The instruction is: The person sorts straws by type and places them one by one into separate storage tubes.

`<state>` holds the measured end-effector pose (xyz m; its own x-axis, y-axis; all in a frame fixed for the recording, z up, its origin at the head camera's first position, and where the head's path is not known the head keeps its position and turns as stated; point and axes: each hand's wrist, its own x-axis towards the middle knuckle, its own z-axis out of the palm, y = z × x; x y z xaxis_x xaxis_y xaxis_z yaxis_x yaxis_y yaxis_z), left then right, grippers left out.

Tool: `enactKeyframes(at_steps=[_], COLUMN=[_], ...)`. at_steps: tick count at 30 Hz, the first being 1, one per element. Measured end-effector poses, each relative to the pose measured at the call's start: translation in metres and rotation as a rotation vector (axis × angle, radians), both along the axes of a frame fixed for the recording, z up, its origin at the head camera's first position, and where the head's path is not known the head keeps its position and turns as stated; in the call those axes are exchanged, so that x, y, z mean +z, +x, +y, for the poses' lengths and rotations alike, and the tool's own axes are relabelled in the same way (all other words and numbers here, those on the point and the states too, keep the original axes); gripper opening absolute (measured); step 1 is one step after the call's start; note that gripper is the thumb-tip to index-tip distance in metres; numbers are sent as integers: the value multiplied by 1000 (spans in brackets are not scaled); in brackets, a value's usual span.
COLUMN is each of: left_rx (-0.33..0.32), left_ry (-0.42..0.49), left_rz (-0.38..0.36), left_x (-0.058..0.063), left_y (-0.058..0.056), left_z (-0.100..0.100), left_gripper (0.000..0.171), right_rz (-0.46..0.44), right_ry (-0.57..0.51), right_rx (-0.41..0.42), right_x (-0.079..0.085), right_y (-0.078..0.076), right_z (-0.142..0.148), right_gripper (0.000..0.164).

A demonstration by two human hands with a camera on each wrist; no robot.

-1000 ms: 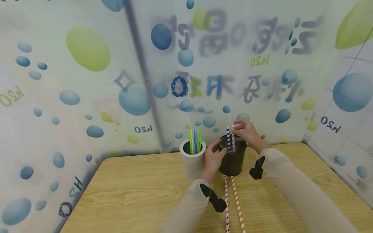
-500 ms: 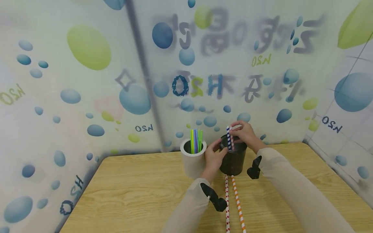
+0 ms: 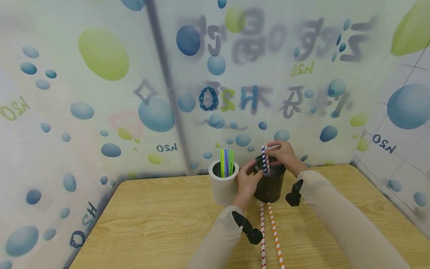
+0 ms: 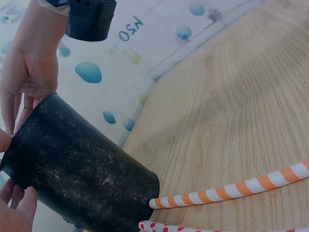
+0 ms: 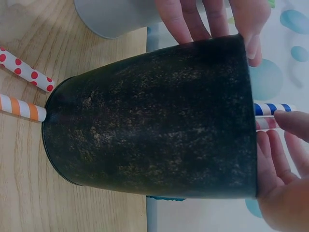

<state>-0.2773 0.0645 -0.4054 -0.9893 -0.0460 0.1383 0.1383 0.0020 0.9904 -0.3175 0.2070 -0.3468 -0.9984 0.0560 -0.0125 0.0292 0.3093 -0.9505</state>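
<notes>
A dark, scuffed pot (image 3: 268, 189) stands upright at the back of the table. My left hand (image 3: 248, 183) grips its left side, with the thumb near the rim. Over the opening, my right hand (image 3: 284, 154) pinches a pink-and-white striped paper straw (image 3: 267, 165) by its upper part. A navy-and-white striped straw (image 3: 264, 160) stands in the pot right beside it; both lower ends are hidden inside. In the right wrist view, the blue-striped straw (image 5: 267, 109) and pink-striped straw (image 5: 265, 123) stick out past the rim, side by side.
Left of the pot stands a white cup (image 3: 223, 191) holding several thin coloured straws (image 3: 226, 163). A red-dotted straw (image 3: 263, 239) and an orange-striped straw (image 3: 276, 239) lie on the wooden table (image 3: 151, 220), their far ends by the pot's base. A patterned curtain (image 3: 127, 149) hangs behind.
My right hand has lowered the pink-striped straw slightly and shifted it left, close against the navy-striped one. The left hand keeps its hold on the pot. The head view has drifted a little.
</notes>
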Motion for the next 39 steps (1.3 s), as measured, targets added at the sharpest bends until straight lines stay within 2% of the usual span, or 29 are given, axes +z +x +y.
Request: enactKeyframes(at_steps=[10,15,21,31,39], left_rx=[17,23,22,14,-1], left_ry=[-8,-3,-4,7,16], left_rz=[-14,2,-18,-24,-9], left_x=[1,-2,-3,-3,-2], left_y=[-1,-2,-1,2,2], left_z=[2,-1,-1,-2,-1], left_gripper=[38,38,38,38,39], right_rz=[-8,-16,-17,-20,-52], right_ry=[14,43,77,97,87], right_rx=[79,135,208,301,304], right_x=[14,17,17,5,-15], right_y=[10,18,32,59,77], right_z=[13,19,26,45,55], right_gripper=[46,46,45,49,46])
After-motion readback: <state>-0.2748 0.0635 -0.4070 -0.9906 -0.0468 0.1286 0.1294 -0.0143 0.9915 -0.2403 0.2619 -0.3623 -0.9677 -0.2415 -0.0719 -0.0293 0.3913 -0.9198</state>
